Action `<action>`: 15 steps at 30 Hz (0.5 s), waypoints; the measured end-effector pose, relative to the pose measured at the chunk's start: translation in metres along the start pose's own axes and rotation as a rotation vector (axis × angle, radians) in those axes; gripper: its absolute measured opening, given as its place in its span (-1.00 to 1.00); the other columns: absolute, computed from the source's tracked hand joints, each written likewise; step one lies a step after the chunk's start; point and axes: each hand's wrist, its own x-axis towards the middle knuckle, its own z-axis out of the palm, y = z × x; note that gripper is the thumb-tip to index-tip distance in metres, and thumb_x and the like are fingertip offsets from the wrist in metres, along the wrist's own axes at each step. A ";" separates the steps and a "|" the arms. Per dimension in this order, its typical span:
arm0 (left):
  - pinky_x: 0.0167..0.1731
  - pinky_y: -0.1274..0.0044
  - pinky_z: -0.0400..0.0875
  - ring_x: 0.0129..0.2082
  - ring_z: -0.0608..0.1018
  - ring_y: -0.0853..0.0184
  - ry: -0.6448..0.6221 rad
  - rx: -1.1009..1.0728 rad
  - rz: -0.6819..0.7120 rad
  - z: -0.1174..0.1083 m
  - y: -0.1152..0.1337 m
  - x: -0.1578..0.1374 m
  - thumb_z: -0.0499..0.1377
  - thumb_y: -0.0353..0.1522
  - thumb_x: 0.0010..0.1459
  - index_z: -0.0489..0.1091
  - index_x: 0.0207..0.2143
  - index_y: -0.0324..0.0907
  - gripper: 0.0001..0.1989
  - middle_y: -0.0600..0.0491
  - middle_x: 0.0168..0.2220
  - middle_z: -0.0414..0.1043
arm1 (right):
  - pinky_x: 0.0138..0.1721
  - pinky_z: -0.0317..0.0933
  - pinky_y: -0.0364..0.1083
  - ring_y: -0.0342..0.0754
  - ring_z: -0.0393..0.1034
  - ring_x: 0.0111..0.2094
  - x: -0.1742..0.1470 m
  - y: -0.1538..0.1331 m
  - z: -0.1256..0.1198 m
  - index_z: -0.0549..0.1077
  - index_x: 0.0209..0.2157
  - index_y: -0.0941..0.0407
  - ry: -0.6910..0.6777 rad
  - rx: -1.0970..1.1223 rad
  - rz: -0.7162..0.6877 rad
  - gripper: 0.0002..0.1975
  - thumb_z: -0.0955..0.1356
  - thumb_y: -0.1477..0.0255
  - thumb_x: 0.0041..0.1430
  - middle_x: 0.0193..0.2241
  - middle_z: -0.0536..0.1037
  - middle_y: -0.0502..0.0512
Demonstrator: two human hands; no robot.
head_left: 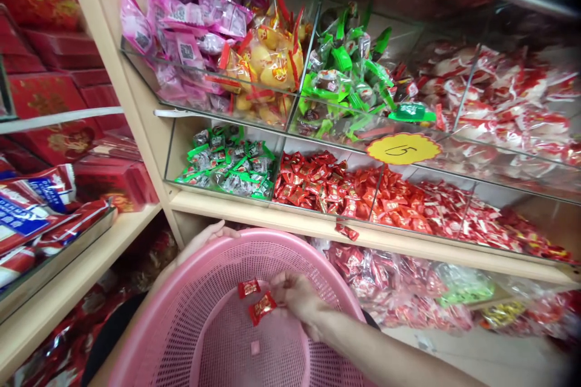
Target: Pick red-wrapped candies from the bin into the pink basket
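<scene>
A pink plastic basket (pixel 272 239) with mesh walls is in front of me, tilted. My left hand (pixel 213 239) is shut on its far left rim, with the fingers over the edge. Inside the basket is my right hand (pixel 297 299), its fingers loosely curled and parted. Right at its fingertips is a red wrapped candy (pixel 262 308); a second red wrapped candy (pixel 249 288) is slightly farther left, apart from the hand. Whether these candies rest on the basket or are in the air cannot be told. A small pale pink piece (pixel 255 347) shows at the basket's bottom.
Ahead, a clear bin of red candies (pixel 318 181) sits beside green-wrapped sweets (pixel 227 160). One red candy (pixel 347 231) lies on the wooden shelf edge (pixel 408 239). Above are pink packets (pixel 195 18) and a yellow price tag (pixel 403 149). Red boxes (pixel 49 103) fill the left shelf.
</scene>
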 end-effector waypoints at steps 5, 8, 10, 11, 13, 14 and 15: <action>-0.22 0.39 0.42 -0.20 0.46 0.27 -0.020 -0.006 0.002 -0.001 -0.001 0.000 0.08 -0.28 0.17 0.32 -0.10 -0.31 -0.69 -0.03 -0.15 0.36 | -0.48 0.32 -0.15 -0.18 0.37 -0.53 0.013 0.019 0.005 0.31 -0.45 0.11 0.017 0.026 0.061 -0.80 0.29 0.63 -0.20 -0.50 0.45 -0.06; -0.23 0.40 0.42 -0.22 0.47 0.28 -0.031 -0.008 0.001 -0.003 -0.001 0.000 0.08 -0.27 0.18 0.33 -0.12 -0.31 -0.69 -0.02 -0.17 0.38 | -0.50 0.31 -0.16 -0.17 0.37 -0.54 0.021 0.022 0.012 0.29 -0.45 0.11 0.080 0.027 0.052 -0.80 0.28 0.64 -0.18 -0.52 0.44 -0.06; -0.23 0.40 0.42 -0.22 0.47 0.28 -0.035 -0.009 0.003 -0.004 0.000 0.000 0.08 -0.27 0.18 0.34 -0.13 -0.31 -0.69 -0.02 -0.18 0.38 | -0.52 0.29 -0.16 -0.17 0.36 -0.57 0.028 0.023 0.016 0.26 -0.46 0.10 0.144 0.034 0.044 -0.80 0.27 0.65 -0.17 -0.56 0.42 -0.07; -0.23 0.40 0.42 -0.22 0.47 0.28 -0.036 -0.009 0.004 -0.005 0.000 0.000 0.08 -0.26 0.18 0.34 -0.13 -0.31 -0.69 -0.02 -0.18 0.38 | -0.53 0.28 -0.16 -0.18 0.35 -0.59 0.031 0.024 0.018 0.25 -0.46 0.09 0.168 0.040 0.042 -0.81 0.27 0.64 -0.16 -0.58 0.41 -0.08; -0.24 0.40 0.42 -0.23 0.47 0.28 -0.035 -0.010 0.011 -0.006 0.000 -0.001 0.08 -0.25 0.18 0.34 -0.13 -0.32 -0.68 -0.01 -0.18 0.39 | -0.54 0.26 -0.17 -0.18 0.33 -0.61 0.037 0.026 0.019 0.23 -0.47 0.08 0.176 0.048 0.037 -0.80 0.28 0.64 -0.15 -0.62 0.38 -0.10; -0.24 0.41 0.42 -0.23 0.47 0.29 -0.033 -0.010 0.016 -0.006 0.000 -0.002 0.07 -0.25 0.18 0.34 -0.13 -0.32 -0.68 -0.01 -0.19 0.39 | -0.55 0.25 -0.17 -0.18 0.32 -0.62 0.038 0.026 0.020 0.22 -0.48 0.08 0.169 0.049 0.031 -0.80 0.28 0.63 -0.15 -0.64 0.37 -0.11; -0.24 0.41 0.42 -0.24 0.48 0.29 -0.028 -0.010 0.022 -0.007 0.000 -0.003 0.07 -0.25 0.18 0.34 -0.13 -0.32 -0.68 -0.02 -0.19 0.39 | -0.55 0.24 -0.17 -0.18 0.31 -0.63 0.039 0.027 0.020 0.21 -0.48 0.07 0.164 0.047 0.018 -0.80 0.28 0.63 -0.15 -0.65 0.35 -0.12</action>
